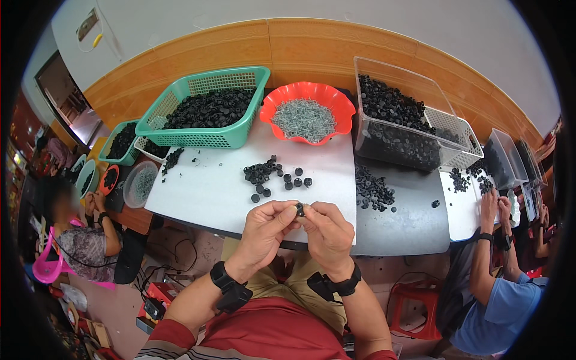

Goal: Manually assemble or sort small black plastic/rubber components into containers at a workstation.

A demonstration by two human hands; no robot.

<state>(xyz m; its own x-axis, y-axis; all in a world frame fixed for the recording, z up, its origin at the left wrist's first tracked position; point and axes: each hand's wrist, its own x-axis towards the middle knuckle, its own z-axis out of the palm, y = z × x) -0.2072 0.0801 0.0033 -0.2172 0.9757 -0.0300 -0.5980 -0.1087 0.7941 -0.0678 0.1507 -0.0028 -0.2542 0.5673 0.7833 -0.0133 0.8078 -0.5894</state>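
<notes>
Close to the white table's [204,192] front edge, my two hands meet fingertip to fingertip. Between them is a small black plastic part [300,209]. My left hand [264,231] pinches it from the left with thumb and forefinger; my right hand [327,231] pinches it from the right. Fingers hide most of the part, so its exact kind cannot be made out. Just beyond my hands lies a loose cluster of small round black parts [259,173], with several more [294,179] scattered to its right.
A green basket [231,139] of black pieces stands at the back left. Beside it is a red scalloped bowl [343,114] of small metal pieces. A clear bin [390,147] of black parts stands right of it. Co-workers [84,240] [498,300] sit on both sides; a red stool [417,309] stands below.
</notes>
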